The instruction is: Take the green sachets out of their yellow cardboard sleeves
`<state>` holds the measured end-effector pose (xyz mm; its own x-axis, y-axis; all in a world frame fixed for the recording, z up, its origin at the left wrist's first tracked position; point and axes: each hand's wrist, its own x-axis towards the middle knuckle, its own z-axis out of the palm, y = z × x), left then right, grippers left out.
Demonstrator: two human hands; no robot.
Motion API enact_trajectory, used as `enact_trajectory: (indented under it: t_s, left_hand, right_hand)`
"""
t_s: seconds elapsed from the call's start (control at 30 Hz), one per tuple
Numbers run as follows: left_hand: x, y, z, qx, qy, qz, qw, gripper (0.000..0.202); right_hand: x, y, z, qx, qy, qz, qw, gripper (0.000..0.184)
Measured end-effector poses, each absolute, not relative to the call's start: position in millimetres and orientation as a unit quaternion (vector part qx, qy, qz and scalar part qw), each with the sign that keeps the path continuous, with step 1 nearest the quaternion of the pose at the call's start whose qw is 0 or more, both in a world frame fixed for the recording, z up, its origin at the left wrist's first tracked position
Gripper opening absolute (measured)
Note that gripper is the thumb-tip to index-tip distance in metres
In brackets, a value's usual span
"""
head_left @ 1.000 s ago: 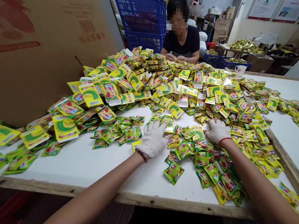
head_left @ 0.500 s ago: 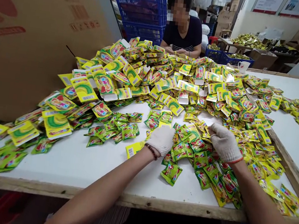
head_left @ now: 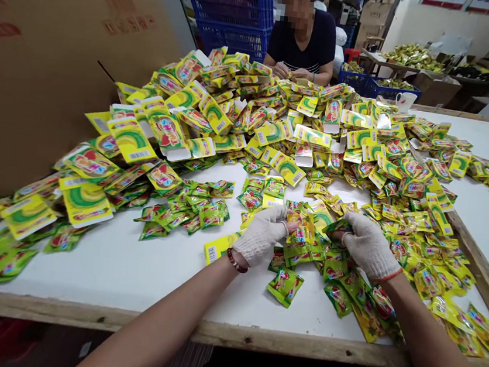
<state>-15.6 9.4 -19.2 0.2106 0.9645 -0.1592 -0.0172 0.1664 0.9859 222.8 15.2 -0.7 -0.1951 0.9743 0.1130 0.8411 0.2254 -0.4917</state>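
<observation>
My left hand (head_left: 261,237), in a white knit glove, pinches a small green and yellow sachet (head_left: 304,225) lifted slightly above the table. My right hand (head_left: 367,244), also gloved, is closed on green sachets (head_left: 337,225) just right of it. Both hands hover over a loose spread of small green sachets (head_left: 332,267) on the white table (head_left: 137,271). A flat yellow carton (head_left: 218,246) lies just left of my left wrist. Behind them rises a big heap of yellow-green cartons and sachets (head_left: 252,119).
A person (head_left: 303,37) sits across the table, hands at the heap's far edge. A large brown cardboard sheet (head_left: 52,49) leans at the left. Blue crates (head_left: 233,11) stand behind. A white cup (head_left: 404,100) stands far right. A wooden rail (head_left: 474,263) runs along the right.
Both hands drew back from the pile toward me and came together, going from flat on the sachets to closed on sachets lifted between them. The view tilted down slightly.
</observation>
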Motion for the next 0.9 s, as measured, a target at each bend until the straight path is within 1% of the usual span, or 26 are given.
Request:
enact_trajectory:
  t_s: [0.07, 0.1, 0.2, 0.3, 0.43, 0.5, 0.7, 0.8, 0.9]
  left_hand:
    - [-10, 7, -20, 0.475, 0.474, 0.425, 0.608, 0.035]
    - [-8, 6, -20, 0.473, 0.475, 0.429, 0.606, 0.034]
    - [-6, 4, -19, 0.481, 0.478, 0.428, 0.597, 0.031]
    - [-5, 4, -18, 0.448, 0.470, 0.443, 0.619, 0.032]
    - [0, 0, -18, 0.353, 0.459, 0.483, 0.657, 0.035]
    - [5, -3, -18, 0.316, 0.448, 0.494, 0.675, 0.034]
    - [17, -17, -16, 0.199, 0.352, 0.511, 0.758, 0.035]
    - [17, -18, -17, 0.183, 0.308, 0.494, 0.792, 0.026]
    - [13, -14, -20, 0.199, 0.294, 0.488, 0.798, 0.018]
  right_hand:
    - [226, 13, 2, -0.576, -0.726, 0.255, 0.276, 0.012]
    - [226, 11, 4, -0.565, -0.712, 0.298, 0.291, 0.013]
    - [224, 7, 9, -0.533, -0.689, 0.398, 0.286, 0.018]
    - [219, 4, 10, -0.515, -0.668, 0.450, 0.293, 0.020]
    - [210, -3, 9, -0.497, -0.635, 0.510, 0.300, 0.026]
    - [203, -7, 6, -0.508, -0.632, 0.492, 0.316, 0.028]
    - [187, -12, -6, -0.592, -0.625, 0.369, 0.350, 0.033]
    - [186, -11, -10, -0.578, -0.654, 0.325, 0.365, 0.034]
    - [188, -10, -12, -0.558, -0.682, 0.296, 0.369, 0.034]
